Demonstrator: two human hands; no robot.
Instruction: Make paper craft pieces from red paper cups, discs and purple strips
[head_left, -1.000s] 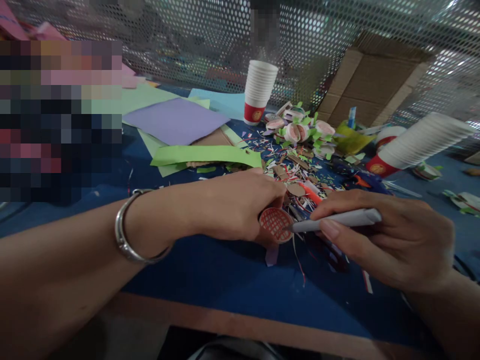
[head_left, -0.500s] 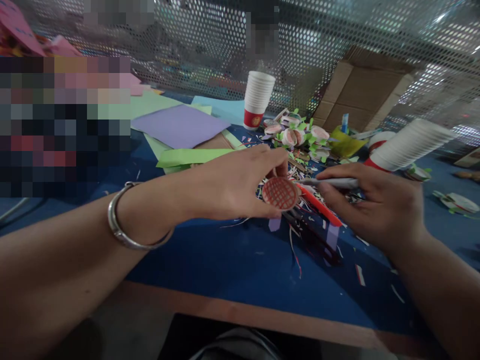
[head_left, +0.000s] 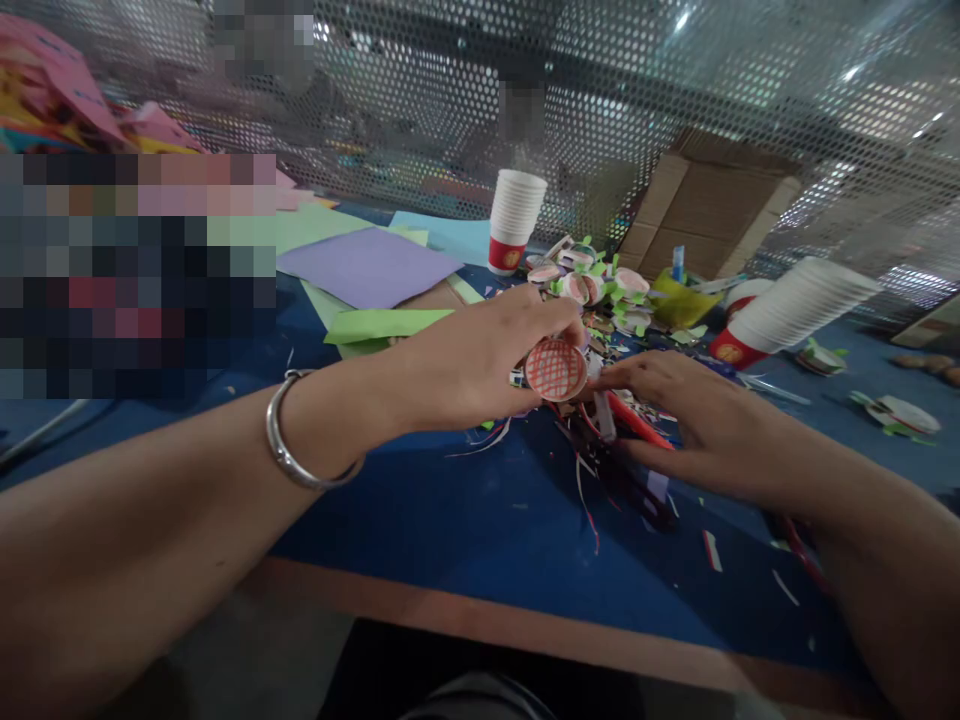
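With my left hand (head_left: 480, 355) I am gripping a small disc (head_left: 556, 369), fingers and thumb around its edge, so its face with the red grid is turned up to me. The disc is held above the counter (head_left: 420, 510), in front of the heap of paper scraps. My right hand (head_left: 697, 420) is just beside it, with fingers and thumb apart; near its fingertips is a pale object (head_left: 604, 415), perhaps a pen, but I cannot tell if I am gripping it.

I judge that the step in hand is the decorating of this face. The red lines run across nearly all of it, so it may be almost complete. The next move, in my opinion, calls for a steady left grip, and for the right fingers to take sure hold of the pale object without rubbing the red lines. Also some care is needed, because an orange-red tool (head_left: 645, 425) lies close under my right hand. Behind the scraps stand 1 upright cup stack (head_left: 517, 215) and 1 tilted cup stack (head_left: 795, 310).
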